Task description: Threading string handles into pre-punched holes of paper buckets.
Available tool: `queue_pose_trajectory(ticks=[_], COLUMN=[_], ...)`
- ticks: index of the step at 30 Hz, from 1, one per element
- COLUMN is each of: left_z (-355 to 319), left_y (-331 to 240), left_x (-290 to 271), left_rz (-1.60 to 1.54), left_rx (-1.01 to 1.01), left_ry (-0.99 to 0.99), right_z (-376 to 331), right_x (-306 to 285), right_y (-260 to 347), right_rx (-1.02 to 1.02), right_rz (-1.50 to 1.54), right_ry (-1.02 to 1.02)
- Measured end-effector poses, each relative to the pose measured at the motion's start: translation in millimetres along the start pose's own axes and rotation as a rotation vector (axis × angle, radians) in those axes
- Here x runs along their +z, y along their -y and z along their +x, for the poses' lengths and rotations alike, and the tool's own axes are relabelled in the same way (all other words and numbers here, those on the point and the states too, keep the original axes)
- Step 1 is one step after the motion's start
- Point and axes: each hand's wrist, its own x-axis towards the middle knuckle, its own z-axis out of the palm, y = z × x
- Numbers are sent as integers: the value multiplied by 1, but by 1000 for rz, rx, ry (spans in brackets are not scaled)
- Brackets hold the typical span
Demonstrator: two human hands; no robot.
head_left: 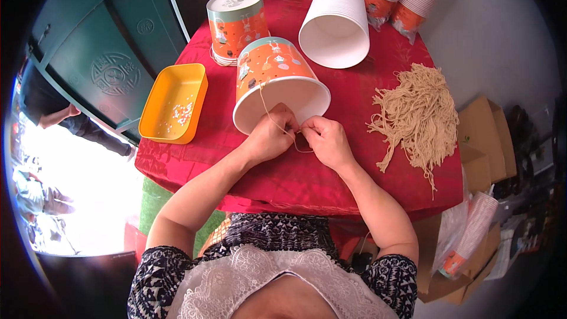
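An orange paper bucket [274, 65] with a green band and cartoon print lies on its side at the middle of the red-covered table, its white mouth toward me. A thin tan string [264, 95] runs from its upper rim down across the mouth to my hands. My left hand [270, 137] is closed in a pinch on the string at the lower rim. Close beside it, my right hand [328, 140] pinches the same string, with a small loop hanging between them. My fingertips hide exactly how the string lies there.
Left of the bucket sits a yellow tray [202, 103] with small white and pink bits. Behind stand upturned orange buckets [239, 29] and a white bucket stack [336, 29] lying on its side. Many tan strings [416, 112] are heaped at right. Cardboard boxes [490, 136] stand beyond the table.
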Motion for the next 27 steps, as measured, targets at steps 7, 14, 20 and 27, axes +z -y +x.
queue_pose_trajectory(ticks=[7,14,20,27], left_z=[-2,0,1,1], left_y=[-5,-5,-6,-1], left_x=[-1,2,-2,-1], left_rz=[-55,-1,23,59], left_rx=[-9,-14,-44,-19], left_ry=[9,-35,-48,-99], right_z=[0,-1,-4,-9], right_x=[4,5,8,6], right_y=[0,0,2,9], right_rx=[37,37,-134,-126], right_rz=[72,55,-88,-217], right_ry=[-18,-35,-174,-193])
